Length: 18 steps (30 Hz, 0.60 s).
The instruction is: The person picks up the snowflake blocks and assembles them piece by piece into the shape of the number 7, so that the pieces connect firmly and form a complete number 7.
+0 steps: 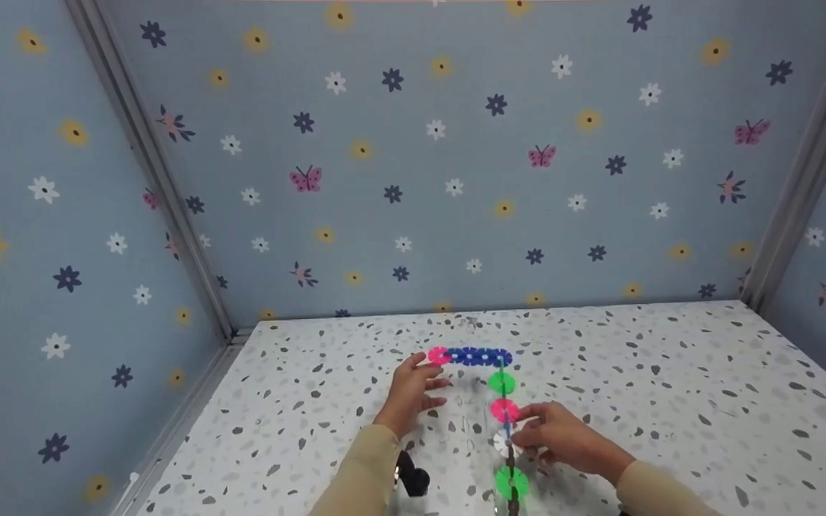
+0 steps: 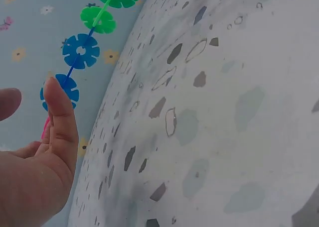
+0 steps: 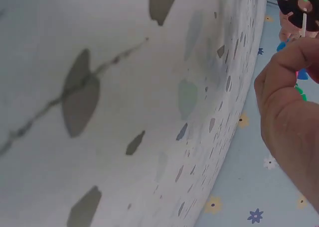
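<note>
A chain of slotted plastic snowflake discs forms an L in the head view. Its far arm is a row of blue discs (image 1: 470,356) ending at the left in a pink disc (image 1: 439,355). From the right corner, the other arm runs toward me, with a green disc (image 1: 502,383), a second pink disc (image 1: 505,411), a white disc (image 1: 505,444) and another green disc (image 1: 511,484). My left hand (image 1: 413,390) pinches the chain's left end at the pink disc. With bent fingers, my right hand (image 1: 560,436) grips the near arm around the white and second pink discs.
A white speckled tabletop (image 1: 298,401) lies under both hands. Flower-patterned panels rise behind it (image 1: 449,158) and at both sides. A black rounded device (image 1: 413,476) sits by the left sleeve. The near end of the chain runs out of the head view's bottom edge.
</note>
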Each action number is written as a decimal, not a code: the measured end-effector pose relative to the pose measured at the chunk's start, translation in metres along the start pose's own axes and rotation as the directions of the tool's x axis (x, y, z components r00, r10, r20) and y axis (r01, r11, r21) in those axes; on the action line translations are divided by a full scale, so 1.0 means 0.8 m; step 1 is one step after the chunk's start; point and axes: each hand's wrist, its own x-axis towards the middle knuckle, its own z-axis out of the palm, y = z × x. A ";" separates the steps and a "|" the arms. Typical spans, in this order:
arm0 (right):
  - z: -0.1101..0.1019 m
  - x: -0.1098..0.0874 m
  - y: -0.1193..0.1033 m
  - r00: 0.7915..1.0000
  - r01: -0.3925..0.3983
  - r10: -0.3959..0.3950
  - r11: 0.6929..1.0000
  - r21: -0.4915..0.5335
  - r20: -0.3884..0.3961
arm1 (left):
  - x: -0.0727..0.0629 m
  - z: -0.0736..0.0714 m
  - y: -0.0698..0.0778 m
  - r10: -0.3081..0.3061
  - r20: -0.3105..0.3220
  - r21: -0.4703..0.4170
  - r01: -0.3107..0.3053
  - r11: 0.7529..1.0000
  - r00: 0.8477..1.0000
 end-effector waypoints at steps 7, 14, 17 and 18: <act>0.007 0.013 0.003 0.999 0.012 -0.014 0.998 -0.054 -0.045 | 0.007 -0.006 -0.011 -0.030 -0.025 -0.008 0.030 1.000 0.999; 0.009 0.022 0.005 0.990 -0.059 0.039 0.989 -0.139 -0.137 | 0.012 -0.009 -0.018 -0.037 -0.010 -0.001 0.037 0.999 0.999; 0.011 0.026 0.005 0.985 -0.084 0.055 0.981 -0.174 -0.161 | 0.013 -0.012 -0.020 -0.054 -0.006 0.000 0.054 0.999 0.999; 0.012 0.027 0.006 0.985 -0.085 0.054 0.979 -0.187 -0.165 | 0.013 -0.013 -0.021 -0.059 -0.003 0.001 0.059 0.998 0.998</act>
